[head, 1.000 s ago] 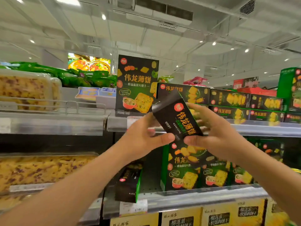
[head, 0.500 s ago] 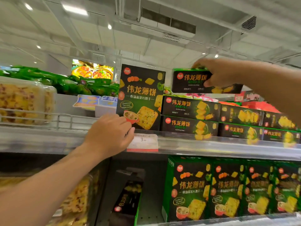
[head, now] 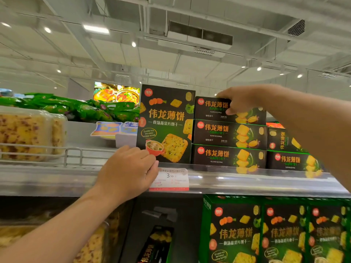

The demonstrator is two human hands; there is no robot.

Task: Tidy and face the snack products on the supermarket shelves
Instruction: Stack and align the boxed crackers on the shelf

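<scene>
**Top box seated on the stack, upper shelf**

Flat dark cracker box lying as the third layer on two like boxes, near the front edge of the upper shelf; gripped by the right hand, fingers over the top edge and thumb on the printed face, likely to square it flush with those beneath and keep the label outward; pressed close against the tall upright box to the left, which stands face-forward as the display front. Left hand resting on the shelf's front rail beside the price tag, fingers curled over the rail, holding no product; probably a brace while reaching up. Further right, a lower stack of the same boxes, the upper one turned sideways and seemingly unfaced. Left end of the shelf: clear plastic tubs of yellow crumbly snack behind a wire rail; green bags heaped behind. Lower shelf: green upright boxes in a row; one dark box leaning in the gap.
</scene>
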